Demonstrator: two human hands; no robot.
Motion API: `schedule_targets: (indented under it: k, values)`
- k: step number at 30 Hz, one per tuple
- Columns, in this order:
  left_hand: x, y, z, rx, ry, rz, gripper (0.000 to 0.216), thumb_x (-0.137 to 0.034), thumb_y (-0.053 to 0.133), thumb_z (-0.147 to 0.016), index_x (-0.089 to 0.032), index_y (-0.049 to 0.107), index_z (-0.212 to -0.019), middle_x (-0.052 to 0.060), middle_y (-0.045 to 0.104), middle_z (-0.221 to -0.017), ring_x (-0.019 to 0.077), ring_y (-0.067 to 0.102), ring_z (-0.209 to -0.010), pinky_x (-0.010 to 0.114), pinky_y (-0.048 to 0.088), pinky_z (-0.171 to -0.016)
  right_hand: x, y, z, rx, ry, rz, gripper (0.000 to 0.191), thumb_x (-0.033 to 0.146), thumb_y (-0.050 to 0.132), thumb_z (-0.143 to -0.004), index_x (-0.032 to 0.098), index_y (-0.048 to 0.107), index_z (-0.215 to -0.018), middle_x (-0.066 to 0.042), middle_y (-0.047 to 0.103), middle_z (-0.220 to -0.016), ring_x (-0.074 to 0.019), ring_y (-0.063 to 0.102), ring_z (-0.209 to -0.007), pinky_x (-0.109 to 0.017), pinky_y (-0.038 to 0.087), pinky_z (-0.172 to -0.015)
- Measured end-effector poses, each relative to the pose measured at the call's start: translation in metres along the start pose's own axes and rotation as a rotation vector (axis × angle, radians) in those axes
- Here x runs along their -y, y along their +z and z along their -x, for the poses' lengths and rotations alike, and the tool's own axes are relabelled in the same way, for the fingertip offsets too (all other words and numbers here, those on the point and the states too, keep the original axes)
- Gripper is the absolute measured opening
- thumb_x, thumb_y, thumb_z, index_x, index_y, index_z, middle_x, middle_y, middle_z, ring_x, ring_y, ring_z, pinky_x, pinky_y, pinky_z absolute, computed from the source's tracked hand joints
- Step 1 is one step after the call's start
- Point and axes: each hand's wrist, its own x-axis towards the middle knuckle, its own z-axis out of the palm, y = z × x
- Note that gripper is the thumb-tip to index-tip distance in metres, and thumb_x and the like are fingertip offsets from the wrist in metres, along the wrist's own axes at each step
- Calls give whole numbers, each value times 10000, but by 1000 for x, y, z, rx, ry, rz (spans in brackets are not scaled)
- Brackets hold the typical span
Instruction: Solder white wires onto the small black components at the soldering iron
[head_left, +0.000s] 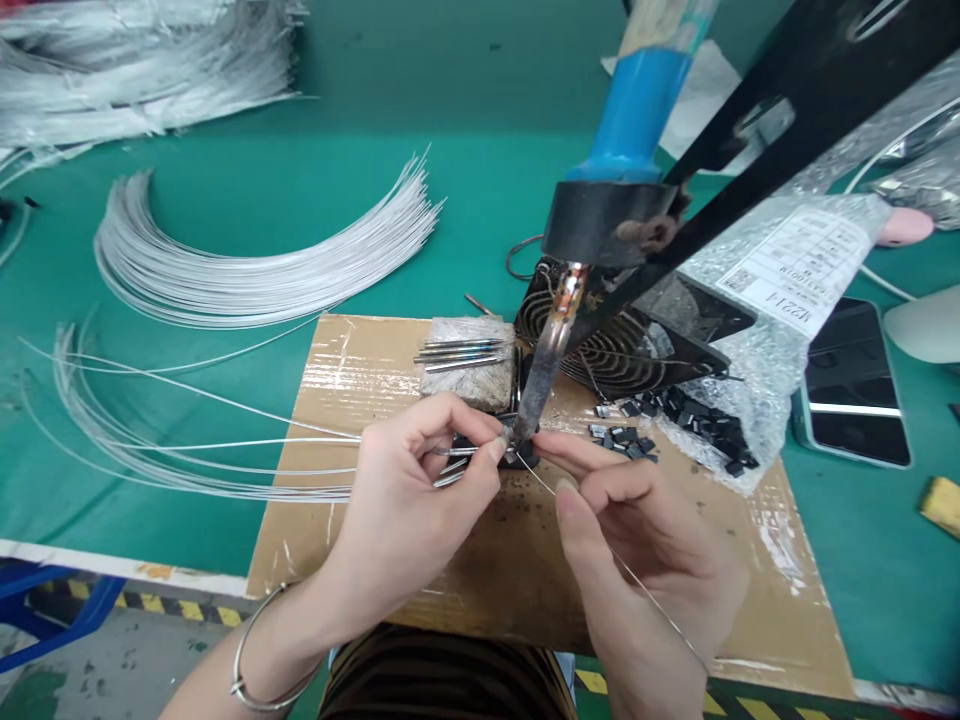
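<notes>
My left hand [420,490] is closed in a pinch on several thin white wires [225,450], holding their ends at the tip of a fixed soldering iron [544,375]. My right hand [630,540] pinches a thin strand of solder wire [637,590] and feeds its end to the same tip. The iron hangs from a blue handle [634,110] on a black stand [750,150]. Both hands work over a taped cardboard sheet [352,390].
Bundles of white wire [247,260] lie on the green table [465,150]. A block with metal pins [465,365], a black fan [622,340], small black parts [675,420] spilling from a bubble-wrap bag [780,290] and a phone [855,380] sit nearby.
</notes>
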Motion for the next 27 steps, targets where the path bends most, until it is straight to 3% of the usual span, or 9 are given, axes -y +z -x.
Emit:
schedule_targets:
  k: [4, 11, 27]
  values:
    - [-1, 0, -1, 8, -6, 19, 141, -75, 711, -811, -184, 690, -724, 15, 803, -795, 118, 722, -742, 182, 546, -682, 1, 2, 0, -12, 28, -10, 241, 92, 697, -941, 234, 624, -760, -29, 843, -1144, -158, 805, -1058, -220, 623, -925]
    - [1, 0, 1, 3, -1, 27, 149, -73, 713, -810, -182, 686, -712, 18, 798, -792, 120, 717, -744, 190, 545, -691, -1, 2, 0, -10, 1, -7, 217, 106, 724, -924, 224, 637, -763, -74, 843, -1141, -214, 819, -1036, -285, 662, -894]
    - [1, 1, -1, 1, -10, 10, 126, -91, 722, -800, -182, 691, -718, 26, 804, -801, 133, 722, -737, 202, 548, -677, 1, 5, 1, -36, 27, -4, 224, 140, 723, -936, 225, 628, -752, -87, 844, -1120, -218, 819, -1007, -289, 660, -845]
